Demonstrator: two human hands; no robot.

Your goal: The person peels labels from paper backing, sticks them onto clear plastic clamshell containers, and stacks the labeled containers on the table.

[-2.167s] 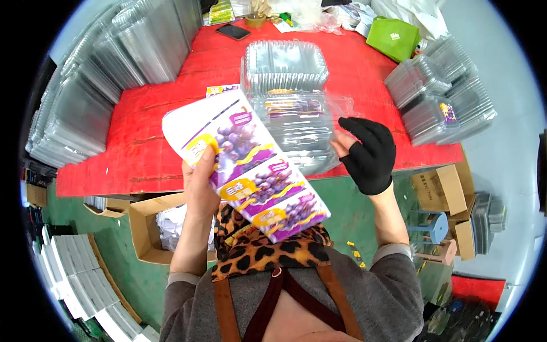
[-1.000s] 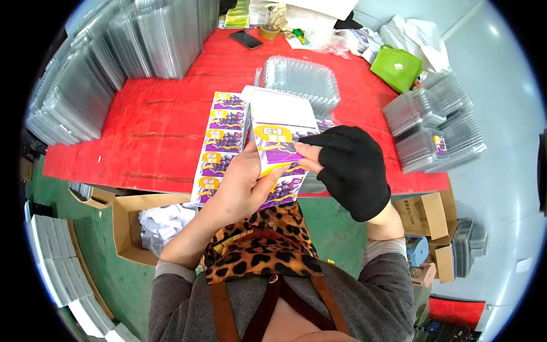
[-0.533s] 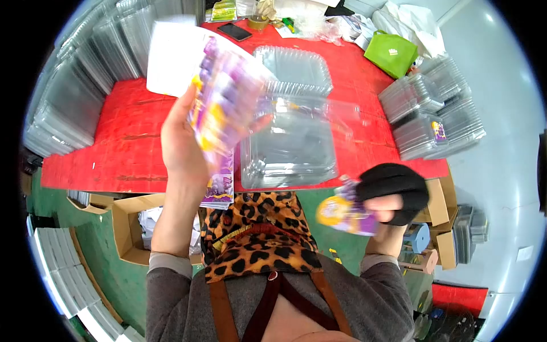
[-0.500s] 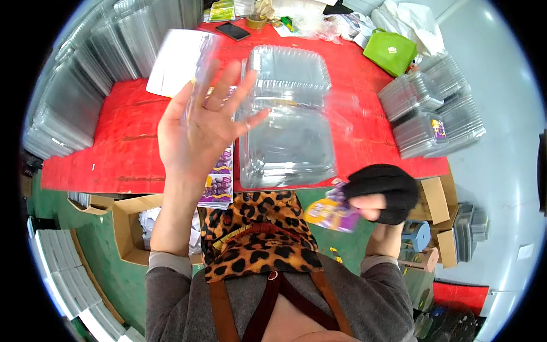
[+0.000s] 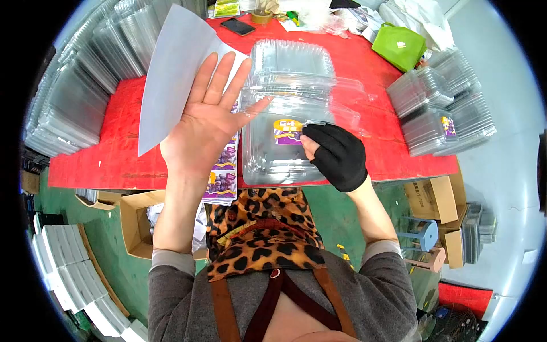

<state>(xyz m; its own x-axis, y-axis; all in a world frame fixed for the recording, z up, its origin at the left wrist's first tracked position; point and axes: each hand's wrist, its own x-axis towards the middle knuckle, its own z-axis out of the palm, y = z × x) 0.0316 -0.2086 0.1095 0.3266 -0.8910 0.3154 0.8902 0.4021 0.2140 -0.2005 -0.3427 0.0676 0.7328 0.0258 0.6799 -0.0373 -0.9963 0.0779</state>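
My left hand (image 5: 208, 111) is raised palm-up with its fingers spread. A white sheet (image 5: 171, 68) stands behind those fingers; how it is held there I cannot tell. In a black fingerless glove, my right hand (image 5: 337, 157) pinches the edge of a purple and yellow grape label (image 5: 288, 131). That label is over the front half of an open clear plastic clamshell box (image 5: 285, 165); whether it touches the plastic I cannot tell. Beside the box, partly under my left hand, lies a stack of printed grape label sheets (image 5: 227, 185).
Clear boxes (image 5: 74, 102) are stacked along the left of the red table (image 5: 122, 131). More clear boxes (image 5: 424, 131) stand at right, one bearing a grape label. A phone (image 5: 237, 26), tape roll (image 5: 261, 16) and green bag (image 5: 399, 47) lie at the back. Cardboard boxes (image 5: 137, 228) stand below.
My right hand has moved left and up from beside the table, bringing the label over the box. The white sheet at my left hand has swung toward me and now shows wider.
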